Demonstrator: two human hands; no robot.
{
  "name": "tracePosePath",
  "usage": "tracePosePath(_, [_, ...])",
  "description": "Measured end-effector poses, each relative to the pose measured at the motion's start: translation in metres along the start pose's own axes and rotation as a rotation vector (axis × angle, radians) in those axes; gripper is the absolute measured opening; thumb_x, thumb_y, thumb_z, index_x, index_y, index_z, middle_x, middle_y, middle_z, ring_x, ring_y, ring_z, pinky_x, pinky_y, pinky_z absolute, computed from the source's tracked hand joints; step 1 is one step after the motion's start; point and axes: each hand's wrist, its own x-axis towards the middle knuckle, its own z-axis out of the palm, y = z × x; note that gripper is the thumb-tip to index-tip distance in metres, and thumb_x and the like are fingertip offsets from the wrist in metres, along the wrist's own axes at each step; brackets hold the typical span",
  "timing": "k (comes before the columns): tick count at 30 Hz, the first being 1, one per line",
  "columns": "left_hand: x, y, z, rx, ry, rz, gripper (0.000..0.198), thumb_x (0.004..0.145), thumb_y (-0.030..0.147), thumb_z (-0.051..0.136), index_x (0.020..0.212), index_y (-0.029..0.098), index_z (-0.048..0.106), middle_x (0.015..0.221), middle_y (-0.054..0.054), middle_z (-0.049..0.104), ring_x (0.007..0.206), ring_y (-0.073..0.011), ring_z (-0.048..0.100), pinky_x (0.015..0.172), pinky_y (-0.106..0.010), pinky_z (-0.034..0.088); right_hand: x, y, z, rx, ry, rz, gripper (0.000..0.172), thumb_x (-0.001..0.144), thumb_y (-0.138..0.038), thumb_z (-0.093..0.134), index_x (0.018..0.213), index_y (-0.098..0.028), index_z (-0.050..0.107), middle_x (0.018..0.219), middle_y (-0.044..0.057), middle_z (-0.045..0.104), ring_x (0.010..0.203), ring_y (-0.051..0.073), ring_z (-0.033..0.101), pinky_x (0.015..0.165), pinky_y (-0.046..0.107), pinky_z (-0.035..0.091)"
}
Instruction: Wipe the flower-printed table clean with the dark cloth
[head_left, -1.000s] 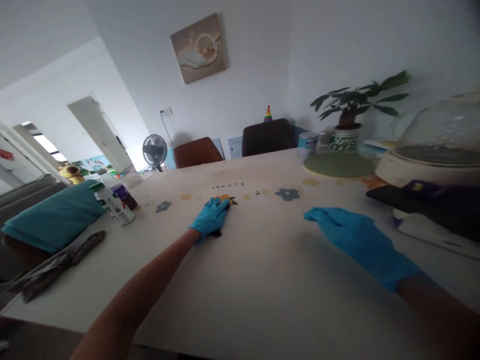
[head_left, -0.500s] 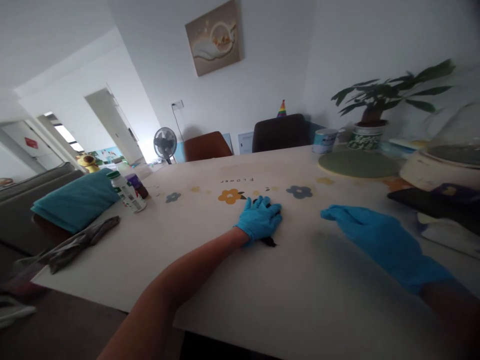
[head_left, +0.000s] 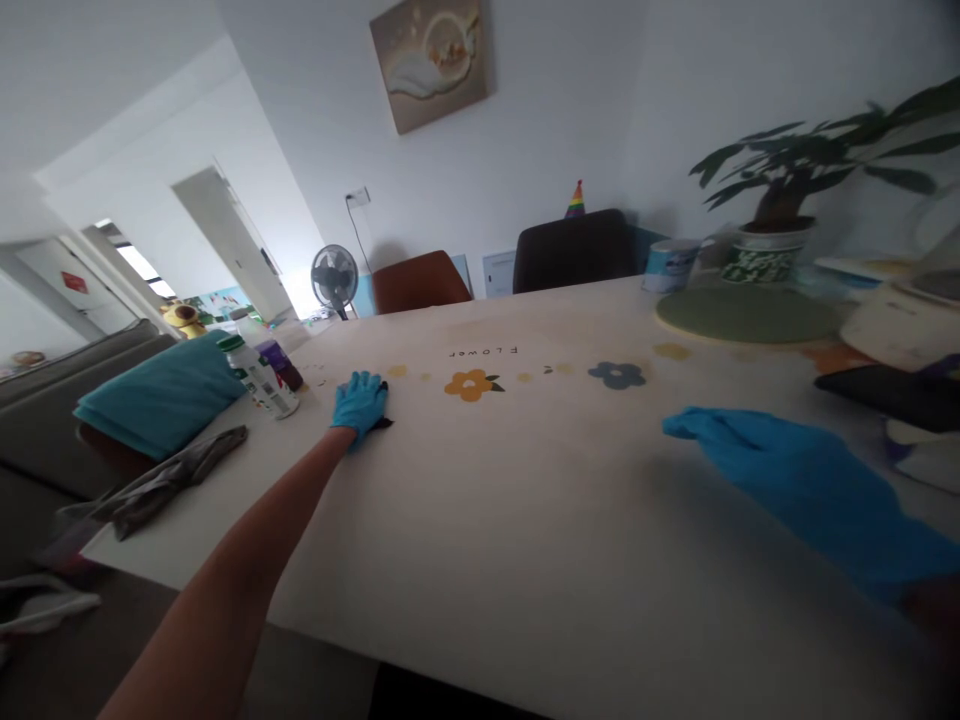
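Note:
Both my hands wear blue gloves. My left hand (head_left: 360, 404) reaches far out to the left part of the table (head_left: 525, 520) and presses down on a small dark cloth (head_left: 381, 423), of which only an edge shows under the fingers. It is close to a white bottle with a green cap (head_left: 262, 378). My right hand (head_left: 795, 480) lies flat on the tablecloth at the right, fingers stretched out, with nothing in it.
A folded teal cloth (head_left: 157, 392) and a crumpled grey rag (head_left: 169, 480) lie at the left edge. At the back right stand a potted plant (head_left: 772, 230), a tin (head_left: 670, 265), a green mat (head_left: 746, 315) and a white appliance (head_left: 904, 335). Two chairs (head_left: 574, 248) face the far side.
My left hand has slid with the dark cloth from the table's middle, by the orange flower print, far over to the left near the bottles. My right hand has stayed flat.

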Motion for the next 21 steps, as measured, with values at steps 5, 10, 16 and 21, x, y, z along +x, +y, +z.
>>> tracePosePath(5, [0.020, -0.050, 0.000, 0.026, -0.031, -0.105, 0.070, 0.105, 0.042, 0.040, 0.169, 0.016, 0.042, 0.186, -0.014, 0.020, 0.173, -0.0375, 0.009, 0.137, -0.064, 0.011, 0.000, 0.001, 0.001, -0.001, -0.030, 0.005, 0.052, 0.087, -0.039, 0.049, 0.122, -0.021, 0.084, 0.141, 0.018, 0.077, 0.132, 0.042, 0.073, 0.120, 0.060, 0.055])
tracePosePath(10, [0.039, -0.074, -0.002, -0.026, -0.064, -0.159, 0.065, 0.097, 0.028, 0.042, 0.161, 0.023, 0.055, 0.169, -0.013, 0.053, 0.164, -0.0353, 0.038, 0.130, -0.056, 0.036, -0.002, 0.007, 0.003, -0.033, -0.027, -0.001, 0.056, 0.086, -0.036, 0.046, 0.126, -0.021, 0.082, 0.143, 0.017, 0.076, 0.133, 0.041, 0.072, 0.120, 0.061, 0.053])
tracePosePath(16, [0.020, -0.086, -0.007, -0.070, -0.068, -0.155, 0.067, 0.096, 0.026, 0.042, 0.163, 0.023, 0.055, 0.166, -0.008, 0.058, 0.153, -0.0318, 0.054, 0.127, -0.044, 0.044, -0.008, 0.012, 0.008, -0.073, -0.020, -0.029, 0.057, 0.080, -0.037, 0.052, 0.126, -0.026, 0.082, 0.145, 0.016, 0.075, 0.135, 0.040, 0.071, 0.122, 0.058, 0.052])
tracePosePath(21, [-0.028, -0.090, -0.010, -0.079, -0.091, -0.080, 0.067, 0.102, 0.030, 0.043, 0.168, 0.021, 0.049, 0.176, -0.003, 0.046, 0.163, -0.0272, 0.042, 0.134, -0.036, 0.034, -0.011, 0.004, 0.010, -0.033, -0.011, -0.005, 0.059, 0.084, -0.040, 0.053, 0.134, -0.025, 0.080, 0.151, 0.014, 0.072, 0.139, 0.041, 0.068, 0.128, 0.059, 0.046])
